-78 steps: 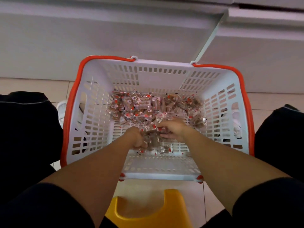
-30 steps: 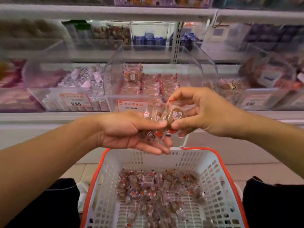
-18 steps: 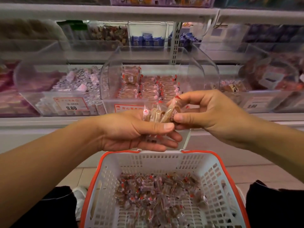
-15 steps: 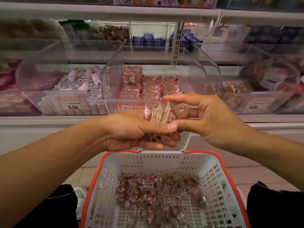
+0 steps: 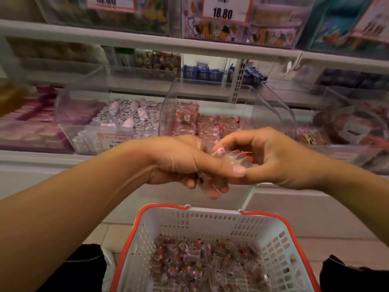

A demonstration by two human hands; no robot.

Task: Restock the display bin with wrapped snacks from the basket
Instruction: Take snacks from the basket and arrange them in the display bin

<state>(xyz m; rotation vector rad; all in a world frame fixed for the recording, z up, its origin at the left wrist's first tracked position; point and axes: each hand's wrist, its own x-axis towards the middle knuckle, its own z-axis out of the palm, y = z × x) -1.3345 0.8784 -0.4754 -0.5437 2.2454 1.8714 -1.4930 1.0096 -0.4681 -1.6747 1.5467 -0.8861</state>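
Both hands meet in front of the clear display bin (image 5: 271, 114), which holds rows of brown, red-trimmed wrapped snacks (image 5: 212, 125). My left hand (image 5: 181, 163) grips a bunch of the same wrapped snacks (image 5: 229, 159), thumb across the top. My right hand (image 5: 273, 159) curls round the bunch from the right, its fingers on the wrappers. Below them stands the white basket (image 5: 145, 239) with an orange rim, and a loose pile of wrapped snacks (image 5: 202, 264) covers its bottom.
A neighbouring clear bin (image 5: 84, 114) of pale wrapped sweets stands to the left, another bin (image 5: 345, 127) to the right. Shelves above carry blue packets (image 5: 202, 73) and price tags (image 5: 226, 9). Dark trouser knees (image 5: 84, 268) flank the basket on the tiled floor.
Both hands lifted a bunch of snacks out of the basket up to the bin's height. In the last half second they rose further and my right hand closed round the bunch.
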